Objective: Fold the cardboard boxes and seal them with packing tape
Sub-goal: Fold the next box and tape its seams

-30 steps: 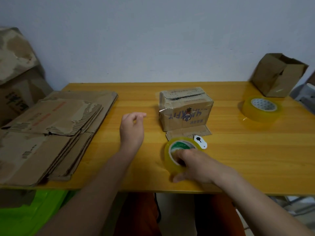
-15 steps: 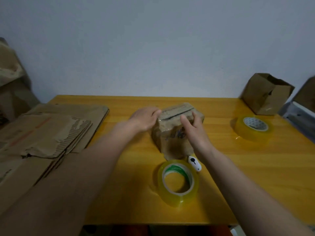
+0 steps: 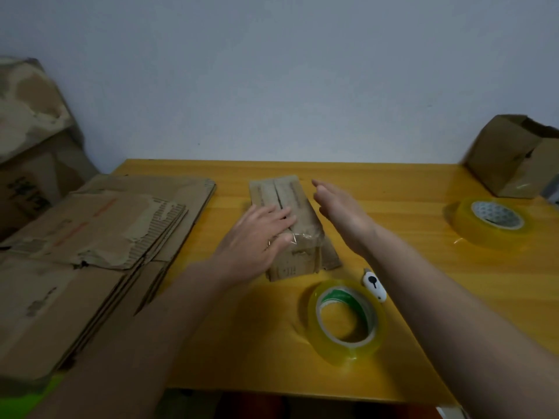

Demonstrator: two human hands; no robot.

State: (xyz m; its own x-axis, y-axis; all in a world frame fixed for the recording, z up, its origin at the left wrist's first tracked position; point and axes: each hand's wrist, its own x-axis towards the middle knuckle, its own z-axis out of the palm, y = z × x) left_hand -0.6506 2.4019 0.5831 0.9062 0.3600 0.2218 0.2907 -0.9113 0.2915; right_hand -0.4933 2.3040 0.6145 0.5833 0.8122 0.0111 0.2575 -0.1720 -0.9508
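Note:
A small folded cardboard box (image 3: pixel 282 195) lies in the middle of the yellow table (image 3: pixel 393 267), its top seam running away from me and clear tape on its near end. My left hand (image 3: pixel 260 237) presses flat on the box's near top, fingers straight. My right hand (image 3: pixel 338 207) hovers just right of the box, fingers straight, holding nothing. A roll of clear packing tape with a green core (image 3: pixel 348 319) lies in front of the box. A small white cutter (image 3: pixel 374 284) lies beside it.
A stack of flattened cardboard boxes (image 3: pixel 90 243) covers the table's left side. A second tape roll (image 3: pixel 490 222) sits at the right, with an open folded box (image 3: pixel 511 155) behind it. More cardboard (image 3: pixel 27 122) leans against the wall at far left.
The box has been turned so its seam runs away from me. My left hand moved onto its top. My right hand let go and now hovers at the right.

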